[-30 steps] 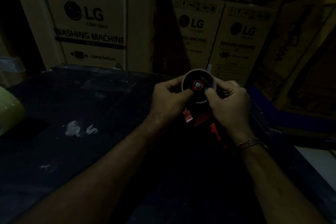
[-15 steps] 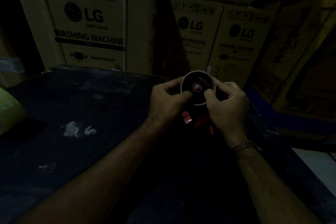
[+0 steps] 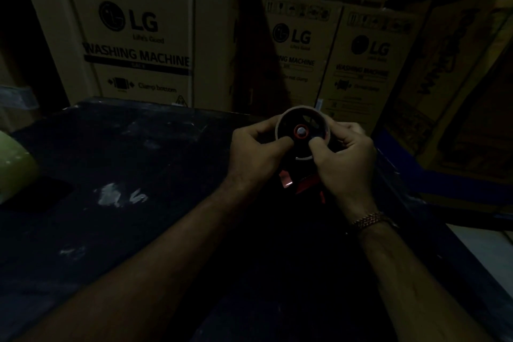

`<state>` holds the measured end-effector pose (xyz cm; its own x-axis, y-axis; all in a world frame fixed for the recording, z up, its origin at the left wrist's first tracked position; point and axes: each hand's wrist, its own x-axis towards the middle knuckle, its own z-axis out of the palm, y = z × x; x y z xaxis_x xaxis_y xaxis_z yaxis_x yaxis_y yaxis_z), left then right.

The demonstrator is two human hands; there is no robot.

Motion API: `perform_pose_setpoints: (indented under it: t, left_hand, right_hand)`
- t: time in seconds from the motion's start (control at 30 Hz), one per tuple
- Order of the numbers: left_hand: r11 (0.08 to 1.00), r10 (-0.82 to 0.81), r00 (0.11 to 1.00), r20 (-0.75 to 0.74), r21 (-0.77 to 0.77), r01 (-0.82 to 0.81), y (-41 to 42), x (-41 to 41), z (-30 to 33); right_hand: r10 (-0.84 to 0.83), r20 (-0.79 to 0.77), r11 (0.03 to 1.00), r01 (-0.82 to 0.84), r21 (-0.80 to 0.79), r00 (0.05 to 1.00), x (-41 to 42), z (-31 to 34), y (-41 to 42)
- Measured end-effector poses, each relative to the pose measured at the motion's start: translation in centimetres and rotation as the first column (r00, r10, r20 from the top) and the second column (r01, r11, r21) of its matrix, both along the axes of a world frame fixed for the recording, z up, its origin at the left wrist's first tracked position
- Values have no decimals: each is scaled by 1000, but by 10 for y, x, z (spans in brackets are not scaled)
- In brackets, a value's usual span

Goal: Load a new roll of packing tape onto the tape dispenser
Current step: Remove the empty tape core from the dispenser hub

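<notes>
In dim light a red tape dispenser is held above a dark table. A pale ring, a tape core or roll, sits around its black wheel, whose red hub faces me. My left hand grips the ring's left side, thumb across the wheel's face. From the right, my right hand grips the ring, thumb beside the hub. The dispenser's handle is hidden under my right hand. A yellowish tape roll lies at the table's far left edge.
Large cardboard washing-machine boxes stand close behind the table, with more boxes at the back right. Blue shelving runs along the right side. White smears mark the tabletop.
Both hands and the dispenser have kept nearly the same place. My right thumb has shifted slightly on the wheel's face.
</notes>
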<state>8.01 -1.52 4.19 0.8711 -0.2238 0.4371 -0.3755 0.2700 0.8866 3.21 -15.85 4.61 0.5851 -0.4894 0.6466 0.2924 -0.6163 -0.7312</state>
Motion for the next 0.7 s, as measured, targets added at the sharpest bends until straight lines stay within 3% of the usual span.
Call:
perform_pose_setpoints:
  t: [0.47,0.7]
  left_hand:
    - [993,92,994,-53,82,-88,1,1,-5]
    - [949,84,966,-243,316,-4,-2,15,-21]
  right_hand:
    - [-10,1,998,10,-62,1000,1,-3,2]
    - [49,-169,998,-42,45,984,10,-16,0]
